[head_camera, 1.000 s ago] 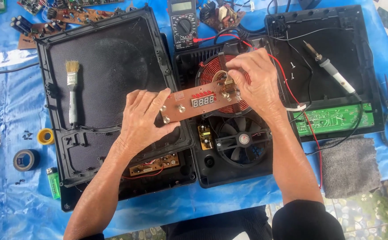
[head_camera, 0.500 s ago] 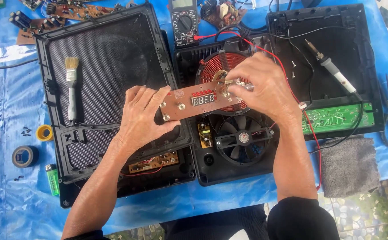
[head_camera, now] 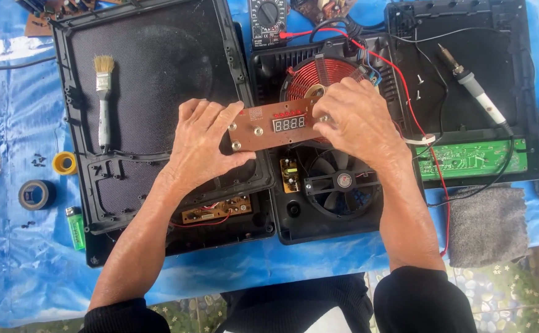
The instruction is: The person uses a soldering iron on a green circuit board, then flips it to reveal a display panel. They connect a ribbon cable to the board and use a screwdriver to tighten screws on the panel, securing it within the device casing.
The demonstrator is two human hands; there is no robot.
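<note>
**Board held over the opened cooker**

Board, a brown strip with a four-digit red display and a few small buttons, sits level between both hands, just above the red coil and the fan of the open base. Left hand takes its 9 o'clock end: the thumb lies under the lower edge, the fingers rest on the top face, closed on the board. Right hand closes over the 3 o'clock end, fingers curled onto the board and hiding that corner; whether a screw or tool is pinched there I cannot tell.

By the look of it, the work is midway. The casing is already split and laid flat, the inner parts are bare, and the board is free of any seat; fitting or wiring it looks to be what is left.

Outward from the board:
- one lid at 9 o'clock, with one brush lying on it and one small brown circuit near its lower edge
- one meter at 12 o'clock, with a red lead running down past the right wrist
- one second black shell at 3 o'clock, bearing one soldering iron and one green circuit
- one grey cloth at 4 o'clock
- two tape rolls at far 9 o'clock, one yellow, one dark
- one green lighter below them

All of it lies on a blue sheet spread over the table.
</note>
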